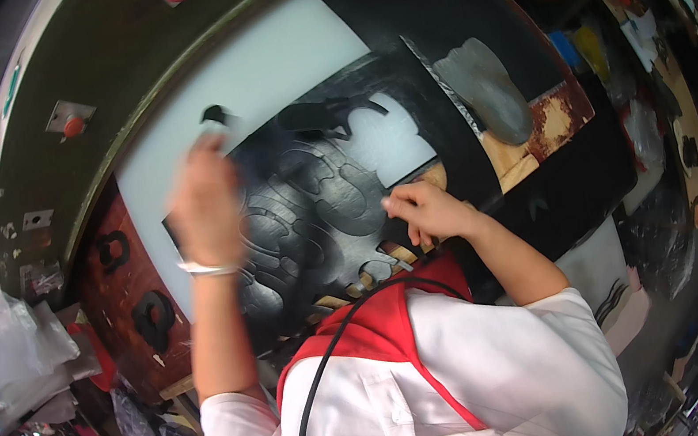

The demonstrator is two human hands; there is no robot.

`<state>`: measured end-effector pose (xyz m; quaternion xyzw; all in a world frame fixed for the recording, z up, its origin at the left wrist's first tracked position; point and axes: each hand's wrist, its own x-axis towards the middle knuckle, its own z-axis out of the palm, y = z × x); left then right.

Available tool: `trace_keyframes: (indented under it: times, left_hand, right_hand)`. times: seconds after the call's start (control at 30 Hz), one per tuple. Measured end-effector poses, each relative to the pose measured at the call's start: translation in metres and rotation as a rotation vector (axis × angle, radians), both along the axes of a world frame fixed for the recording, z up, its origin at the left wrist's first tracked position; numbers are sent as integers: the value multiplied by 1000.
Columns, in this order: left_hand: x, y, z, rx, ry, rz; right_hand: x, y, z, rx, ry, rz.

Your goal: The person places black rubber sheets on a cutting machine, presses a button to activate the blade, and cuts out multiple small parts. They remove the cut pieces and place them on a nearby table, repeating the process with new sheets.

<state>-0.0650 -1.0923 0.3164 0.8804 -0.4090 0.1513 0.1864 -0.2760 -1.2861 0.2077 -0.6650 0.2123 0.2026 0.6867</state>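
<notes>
Over at the bench [273,59], the person is leaning across a big black sheet [319,195] that's been cut full of curvy, puzzle-like shapes. It lies flat on a white board, roughly in the middle of the bench, and through some of the cutouts you can see the white underneath. Along its near edge a few tan wooden slats [399,254] peek through.

The left hand [205,207] is raised over the sheet's far-left corner, fingers bunched upward around a small black scrap [214,114] right at the fingertips. It's blurry, so I can't tell if the hand is actually pinching it or just touching it. A white band sits on that wrist.

The right hand [424,212] is down at the sheet's near-right edge, fingers curled in and pressed on the material. Looks like a loose pinch on the edge, but how tight it is I can't say.

Other stuff around: 2 more black cut pieces [153,317] lying on a reddish-brown board to the left, a grey shoe-sole-shaped piece [487,87] on another black sheet to the right, a rusty-looking plate [562,117] just beside it, 2 red buttons [74,125] on the green machine frame at the back, and some clear plastic bags [16,354] off to the far left.
</notes>
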Motion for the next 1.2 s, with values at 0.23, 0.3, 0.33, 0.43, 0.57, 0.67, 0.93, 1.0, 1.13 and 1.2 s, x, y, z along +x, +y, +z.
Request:
trace_keyframes:
  times: [0.23,0.3,0.33,0.43,0.57,0.67,0.93,1.0,1.13,1.2]
  left_hand:
    - [-93,-17,-115,-216,640,-325]
    - [-81,-13,-125,-515,1042,-153]
    - [-70,-12,-125,-678,1274,-121]
    - [-50,-14,-106,-843,1448,61]
    - [10,13,-38,-1332,1112,82]
    - [49,56,15,-1415,872,-191]
    - [-46,80,-52,-312,369,-407]
    - [-84,81,-80,-59,377,-466]
    - [-93,90,-114,-350,477,-318]
    - [-85,91,-120,-718,1106,69]
  right_hand:
    - [5,16,-1,403,-120,-377]
    - [0,41,7,-494,-390,-365]
    - [0,53,9,-904,-574,-371]
    - [14,82,6,-1082,-732,10]
    - [26,91,-1,-1204,-421,214]
    - [21,87,1,-1144,-591,79]
    - [36,78,-6,228,116,4]
    - [41,76,-10,730,167,-179]
    - [35,86,-4,603,9,-251]
    - [31,99,5,-54,-207,-159]
